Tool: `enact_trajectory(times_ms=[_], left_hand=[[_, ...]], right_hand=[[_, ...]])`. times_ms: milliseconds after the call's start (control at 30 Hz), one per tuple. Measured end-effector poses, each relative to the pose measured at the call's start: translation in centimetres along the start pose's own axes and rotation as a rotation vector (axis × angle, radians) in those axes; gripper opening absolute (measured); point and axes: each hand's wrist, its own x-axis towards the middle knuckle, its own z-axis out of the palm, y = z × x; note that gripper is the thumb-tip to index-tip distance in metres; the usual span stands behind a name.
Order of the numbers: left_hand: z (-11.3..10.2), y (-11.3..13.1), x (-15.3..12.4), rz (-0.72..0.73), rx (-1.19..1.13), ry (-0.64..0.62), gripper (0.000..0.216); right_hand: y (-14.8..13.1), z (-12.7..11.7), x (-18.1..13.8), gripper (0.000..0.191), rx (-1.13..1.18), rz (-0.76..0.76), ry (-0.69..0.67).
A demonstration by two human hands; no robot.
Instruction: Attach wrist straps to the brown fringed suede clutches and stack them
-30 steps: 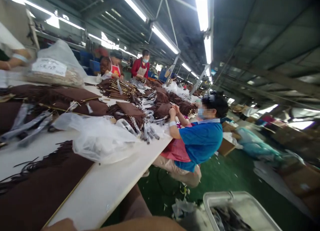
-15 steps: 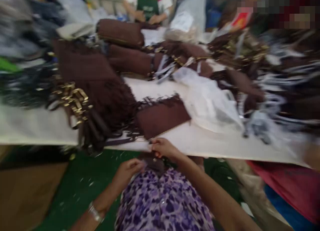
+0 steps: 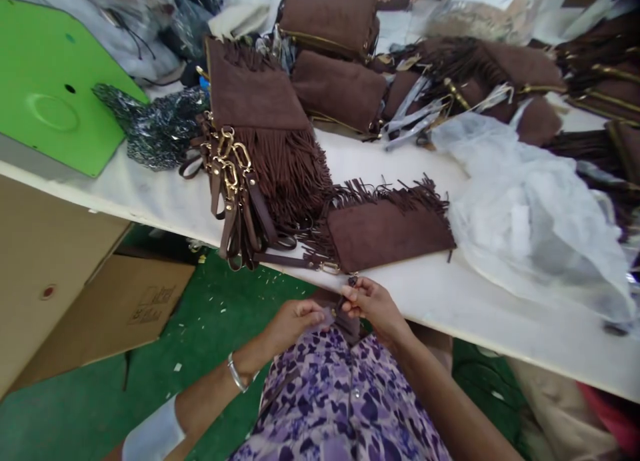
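The small fringed pouch (image 3: 393, 231) lies on the white table (image 3: 435, 291); just beyond its near left corner, the right hand (image 3: 373, 304) is clamped, thumb to fingers, on a dark piece (image 3: 353, 281). The left hand (image 3: 295, 321) pinches a translucent piece (image 3: 327, 316); I cannot tell whether either joins the pouch. Gold-clipped straps (image 3: 255, 198) lie left of the pouch, a white plastic bag (image 3: 530, 208) right.

- Held the left hand (image 3: 297, 318) in front of the lower torso, with thumb and bent fingers closed in a pinch.
- Held the right hand (image 3: 370, 304) just beside it and slightly higher, likewise pinching, with fingers curled inward.
- Slanted the left forearm (image 3: 207, 394) up from the lower left.
- Angled the right forearm (image 3: 445, 391) in from the lower right, converging.
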Motion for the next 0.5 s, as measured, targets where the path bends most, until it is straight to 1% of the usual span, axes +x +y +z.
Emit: enact_trajectory(times_ms=[133, 300, 500], left_hand=[[0.13, 0.55, -0.11, -0.057, -0.057, 0.011, 0.043], [0.62, 1.08, -0.17, -0.029, -0.035, 0.016, 0.050], [0.75, 0.39, -0.35, -0.003, 0.045, 0.050, 0.052]], right_hand=[[0.18, 0.32, -0.13, 0.050, 0.016, -0.007, 0.032], [0.42, 0.76, -0.29, 0.050, 0.024, -0.037, 0.066], [1.00, 1.00, -0.12, 0.047, -0.015, -0.093, 0.119]])
